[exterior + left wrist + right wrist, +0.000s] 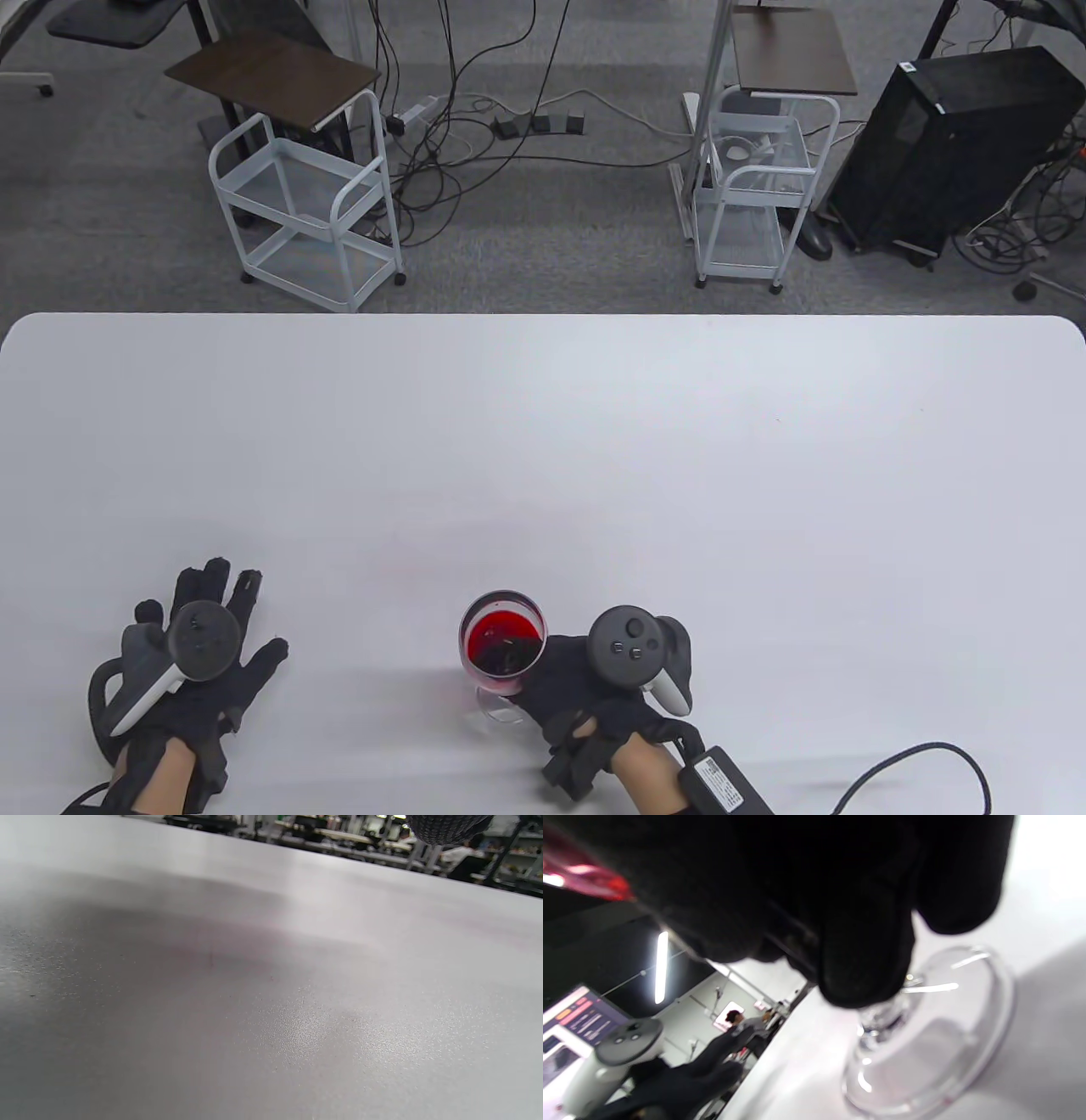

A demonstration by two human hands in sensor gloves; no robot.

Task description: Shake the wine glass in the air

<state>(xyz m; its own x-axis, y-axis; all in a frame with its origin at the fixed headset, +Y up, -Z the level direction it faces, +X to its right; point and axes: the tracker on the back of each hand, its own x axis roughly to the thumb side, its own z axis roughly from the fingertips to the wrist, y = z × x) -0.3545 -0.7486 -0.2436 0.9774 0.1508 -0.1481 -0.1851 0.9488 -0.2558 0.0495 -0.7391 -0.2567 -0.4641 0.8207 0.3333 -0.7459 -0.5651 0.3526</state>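
A wine glass [502, 643] holding red liquid stands near the table's front edge, left of my right hand [543, 688]. My right hand grips it by the stem, fingers wrapped under the bowl. In the right wrist view my gloved fingers [865, 942] close around the stem just above the clear round base [937, 1035], which is at or barely above the table; I cannot tell which. My left hand [204, 671] rests flat on the table at the front left, fingers spread and empty. It also shows in the right wrist view [683, 1086]. One left fingertip [445, 827] shows in the left wrist view.
The white table [594, 441] stretches far and wide beyond the glass. A black box with a cable [725, 781] trails from my right wrist at the front edge. Two white wire carts [305, 212] [755, 187] stand on the floor beyond the table.
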